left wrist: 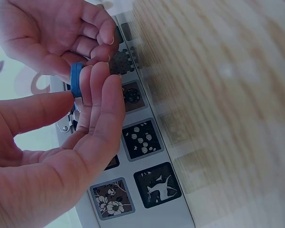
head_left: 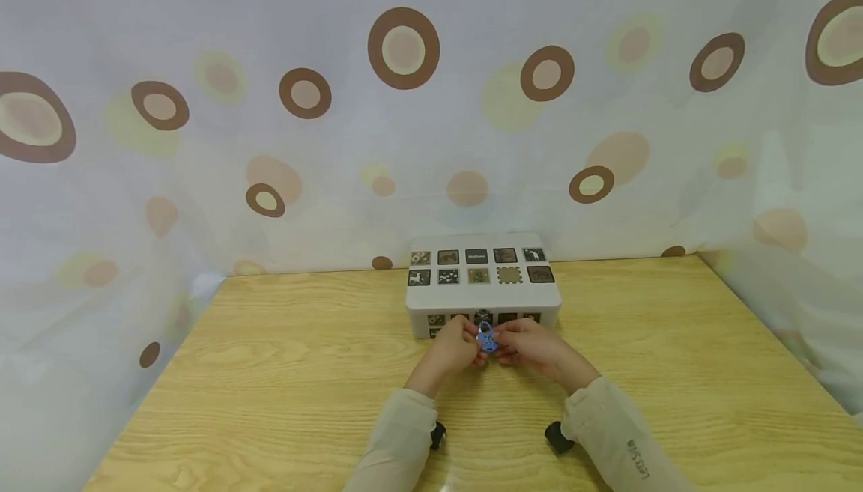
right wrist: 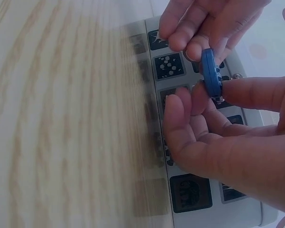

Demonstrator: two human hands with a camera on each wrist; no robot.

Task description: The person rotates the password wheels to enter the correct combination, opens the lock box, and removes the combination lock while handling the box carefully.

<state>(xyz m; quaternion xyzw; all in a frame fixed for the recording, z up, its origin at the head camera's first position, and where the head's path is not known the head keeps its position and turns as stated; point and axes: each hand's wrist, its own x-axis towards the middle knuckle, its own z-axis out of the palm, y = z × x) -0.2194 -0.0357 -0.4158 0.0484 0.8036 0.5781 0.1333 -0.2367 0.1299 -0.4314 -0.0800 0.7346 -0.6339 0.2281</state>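
A small blue padlock (head_left: 487,340) with a looped shackle is held between both hands, in front of the metal latch (head_left: 482,314) on a white box. My left hand (head_left: 455,345) pinches one side of it between thumb and fingertips. From the other side my right hand (head_left: 537,345) pinches it too, thumb against its face. Seen edge-on in the right wrist view, the padlock (right wrist: 210,73) shows a thick blue body with small dark marks on its face. The left wrist view has the padlock (left wrist: 76,78) partly covered by fingers.
The white box (head_left: 485,296), decorated with dark square pictures, stands lid down near the back of the wooden table (head_left: 303,372). A patterned curtain (head_left: 431,140) hangs right behind it. Dark wrist devices (head_left: 558,438) sit at both sleeves.
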